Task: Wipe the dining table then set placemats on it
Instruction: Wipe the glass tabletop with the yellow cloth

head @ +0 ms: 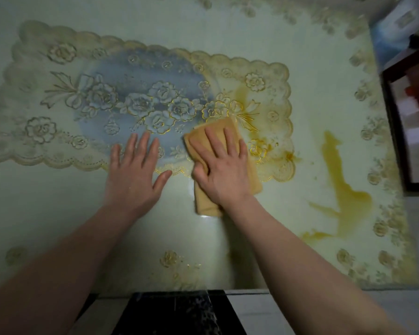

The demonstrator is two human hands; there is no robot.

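A pale green dining table (58, 213) with a gold flower pattern fills the view. A lacy see-through placemat (58, 68) with scalloped edges lies across its far half. My right hand (224, 170) presses flat on a folded yellow cloth (254, 175) over the placemat's near right corner. My left hand (136, 170) rests flat on the table with fingers spread, its fingertips on the placemat's near edge. A yellow-brown spill (346, 199) stains the table to the right, and a fainter stain (242, 93) marks the placemat beyond the cloth.
A dark wooden chair or frame (397, 112) stands past the table's right edge. A dark patterned object (179, 313) sits below the near table edge between my forearms. Blue and white items (392, 32) lie at the far right corner.
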